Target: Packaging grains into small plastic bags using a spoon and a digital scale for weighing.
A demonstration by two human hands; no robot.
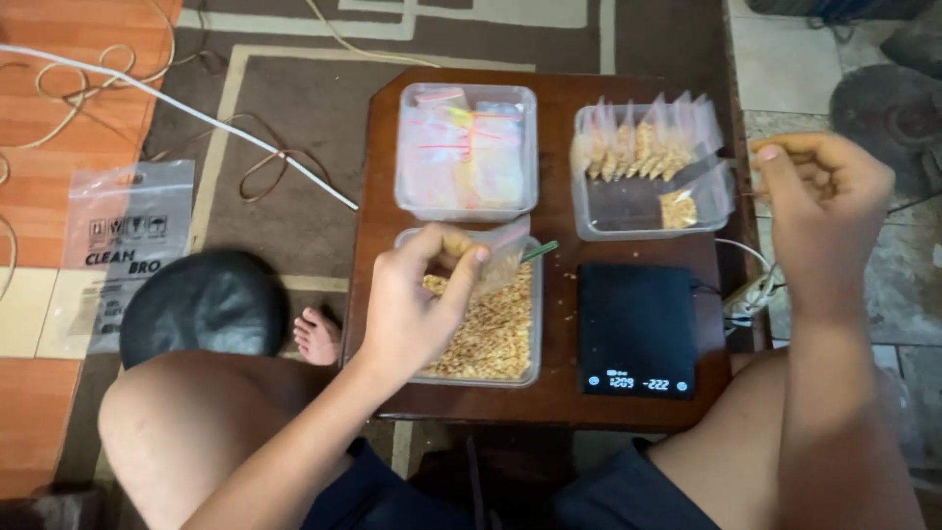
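Head view, looking down on a small dark wooden surface [559, 397] set over a brown rug [294, 118].

The left hand [417, 299] is raised over the near left tub [535, 324], a clear plastic container filled with tan grain. Thumb and fingers are pressed together on the top edge of a small clear bag [500, 253], which hangs partly over the grain; a thin green stick [540, 251] shows just right of the bag.

The right hand [824, 201] is lifted beyond the right edge of the surface, fingers curled inward and thumb laid on them. It seems to pinch something small, but what it is cannot be told.

Far left on the surface stands a clear tub of empty bags [466, 152], some with red strips. Far right stands a clear tub of filled bags [648, 167]: a row of them stands upright along its far wall, and one lies near its right end.

Near right lies a black scale [636, 329] with a lit display at its near edge.

On the floor to the left lie a black round object [204, 304], a printed plastic sack [123, 245], loose cables [196, 108] and a bare foot [319, 336].
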